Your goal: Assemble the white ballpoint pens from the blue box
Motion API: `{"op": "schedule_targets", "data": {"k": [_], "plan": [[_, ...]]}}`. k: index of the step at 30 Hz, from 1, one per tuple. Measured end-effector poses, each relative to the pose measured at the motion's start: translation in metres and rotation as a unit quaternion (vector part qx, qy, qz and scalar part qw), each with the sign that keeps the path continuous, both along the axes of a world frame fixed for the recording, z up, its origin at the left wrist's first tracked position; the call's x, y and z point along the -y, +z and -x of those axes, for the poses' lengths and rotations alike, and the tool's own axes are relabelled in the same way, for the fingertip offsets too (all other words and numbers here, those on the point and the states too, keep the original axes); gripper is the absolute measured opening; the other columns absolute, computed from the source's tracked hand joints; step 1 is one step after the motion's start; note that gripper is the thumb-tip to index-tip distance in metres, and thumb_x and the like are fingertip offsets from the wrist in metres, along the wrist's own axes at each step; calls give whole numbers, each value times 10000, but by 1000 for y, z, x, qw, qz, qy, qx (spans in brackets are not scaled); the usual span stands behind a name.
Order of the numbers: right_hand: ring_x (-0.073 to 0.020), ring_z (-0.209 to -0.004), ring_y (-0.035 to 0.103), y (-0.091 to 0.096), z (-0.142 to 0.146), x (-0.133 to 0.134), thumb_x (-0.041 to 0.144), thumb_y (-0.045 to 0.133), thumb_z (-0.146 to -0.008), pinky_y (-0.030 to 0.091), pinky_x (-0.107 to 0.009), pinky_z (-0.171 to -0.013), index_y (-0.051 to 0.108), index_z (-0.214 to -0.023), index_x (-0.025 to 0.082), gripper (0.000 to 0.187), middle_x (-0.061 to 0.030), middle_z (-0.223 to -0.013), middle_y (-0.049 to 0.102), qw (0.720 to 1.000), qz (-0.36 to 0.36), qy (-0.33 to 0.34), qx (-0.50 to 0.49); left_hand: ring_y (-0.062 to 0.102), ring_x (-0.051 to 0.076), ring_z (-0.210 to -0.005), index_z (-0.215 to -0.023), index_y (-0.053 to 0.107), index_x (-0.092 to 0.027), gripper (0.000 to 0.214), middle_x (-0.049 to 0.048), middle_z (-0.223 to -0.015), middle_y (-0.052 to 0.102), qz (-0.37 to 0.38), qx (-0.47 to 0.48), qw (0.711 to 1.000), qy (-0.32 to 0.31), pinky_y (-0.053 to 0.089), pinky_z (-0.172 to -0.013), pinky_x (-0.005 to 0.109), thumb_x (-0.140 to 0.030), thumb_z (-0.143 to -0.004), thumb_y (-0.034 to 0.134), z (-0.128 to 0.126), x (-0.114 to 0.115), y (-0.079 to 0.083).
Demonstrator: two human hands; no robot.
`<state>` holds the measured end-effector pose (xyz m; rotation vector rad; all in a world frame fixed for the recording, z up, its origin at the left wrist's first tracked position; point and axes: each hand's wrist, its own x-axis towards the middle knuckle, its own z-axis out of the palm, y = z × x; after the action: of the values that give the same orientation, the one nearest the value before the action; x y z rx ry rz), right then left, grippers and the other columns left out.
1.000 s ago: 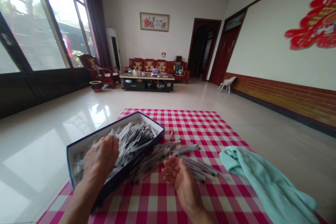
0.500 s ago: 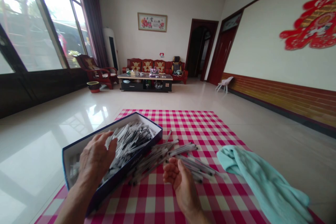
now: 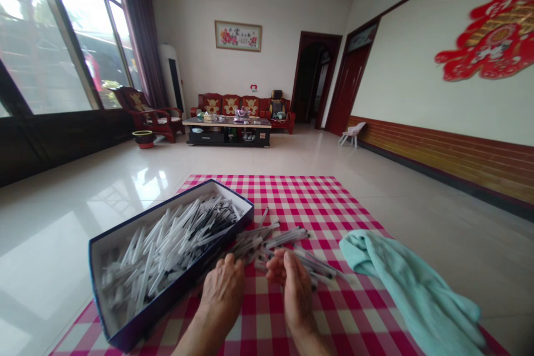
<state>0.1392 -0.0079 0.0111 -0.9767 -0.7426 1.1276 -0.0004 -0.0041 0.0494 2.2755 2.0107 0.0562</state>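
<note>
A shallow dark-blue box [image 3: 177,295] with a white inside sits on the left of the table, filled with a heap of clear and white pens [image 3: 167,245]. More clear pens with dark ends [image 3: 287,237] lie loose on the cloth, right of the box. My left hand [image 3: 223,289] is beside the box's near right side, at the loose pens, knuckles up and fingers curled downward; what they hold, if anything, is hidden. Facing it, my right hand [image 3: 295,289] is loosely cupped with the thumb apart, close to the loose pens, and no pen shows in it.
A pink-and-white checked cloth [image 3: 308,194] covers the table. At the right lies a crumpled mint-green cloth [image 3: 411,283]. Beyond the table, across the tiled floor, stand a low coffee table [image 3: 227,130], a wooden sofa [image 3: 217,101] and a small chair [image 3: 352,132].
My left hand has moved from above the box rightward and down to the loose pens on the table. The right hand stays nearly in place. The view has shifted slightly.
</note>
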Motion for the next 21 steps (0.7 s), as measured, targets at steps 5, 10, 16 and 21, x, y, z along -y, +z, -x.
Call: {"op": "schedule_targets", "data": {"k": [5,10,16,21], "plan": [[-152,-562,598,2,0,0,503,555,-826,497,-263,-542,647,-841,173,343,-17,-660,665,1000,-6,12,12,636,238,-909,-918,670,-175,323,117,-958,651,5,-3,1000,3,460,-702,314,-100,-857,361,3,1,2],[-152,-577,595,0,0,-1,476,535,-849,496,-260,-545,643,-859,194,303,-16,-694,662,1000,6,20,12,626,225,-920,-935,640,-156,261,111,-961,648,-9,1,1000,9,452,-749,309,-164,-862,389,1,3,10],[-185,-646,611,0,-1,-3,456,561,-833,491,-267,-536,635,-943,210,280,-42,-802,681,997,6,23,78,621,211,-858,-867,626,-167,211,76,-902,634,-76,60,995,-16,445,-700,294,-203,-869,418,-5,7,16],[-142,-533,540,4,1,0,474,531,-850,431,-239,-494,659,-836,193,309,-7,-648,632,987,-24,79,140,601,202,-783,-820,613,-175,170,56,-826,612,-152,111,980,-67,433,-656,292,-176,-868,450,-10,9,2]]}}
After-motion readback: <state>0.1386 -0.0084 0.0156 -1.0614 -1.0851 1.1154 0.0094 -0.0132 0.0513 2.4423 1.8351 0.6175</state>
